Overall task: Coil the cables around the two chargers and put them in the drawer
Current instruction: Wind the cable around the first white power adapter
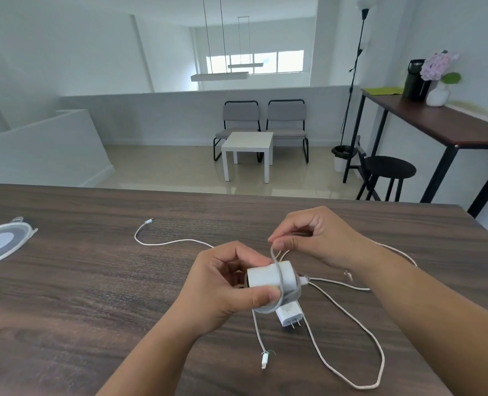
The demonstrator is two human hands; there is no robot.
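Observation:
My left hand [223,281] grips a white charger block [265,275] just above the dark wooden table [94,281]. A few turns of its pale cable [280,270] wrap the block. My right hand [314,235] pinches that cable just above the block. The rest of the cable [351,338] trails in loose loops over the table to the right and front. A second white charger [290,317] lies on the table under the first, prongs towards me. Its cable [168,242] runs left to a plug end [148,221]. No drawer is in view.
A round clear plastic lid or dish [0,244] lies at the table's left edge. Another connector end [263,362] lies near the front. Beyond the table stand a white side table [248,144], two chairs, a stool and a high desk.

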